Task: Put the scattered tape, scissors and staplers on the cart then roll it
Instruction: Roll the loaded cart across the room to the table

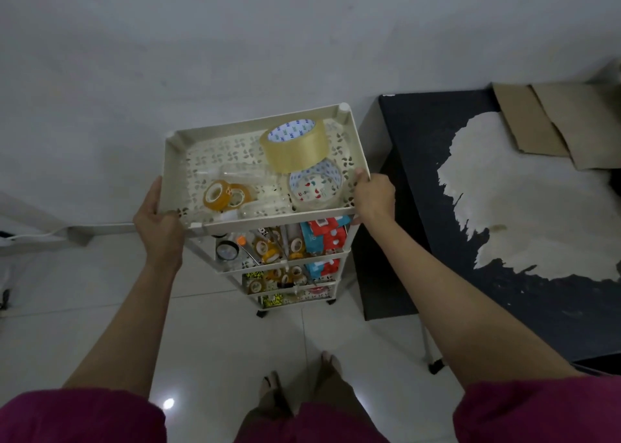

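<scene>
A cream plastic cart (255, 122) with several perforated tiers stands on the tiled floor against the wall. My left hand (158, 219) grips the left rim of its top tray, and my right hand (373, 199) grips the right rim. In the top tray lie a big brown tape roll (297, 151), a clear wide tape roll (316, 187) below it, and two small yellow tape rolls (226, 196). The lower tiers (279, 244) hold more small tape rolls, red and blue packets and metal tools that I cannot identify.
A low black table (437, 180) with a worn pale patch stands right beside the cart on the right, with cardboard pieces (554, 123) at its far end. The wall is just behind the cart. A white cable and plinth (67, 232) run along the left. My feet (299, 382) are on the tiles.
</scene>
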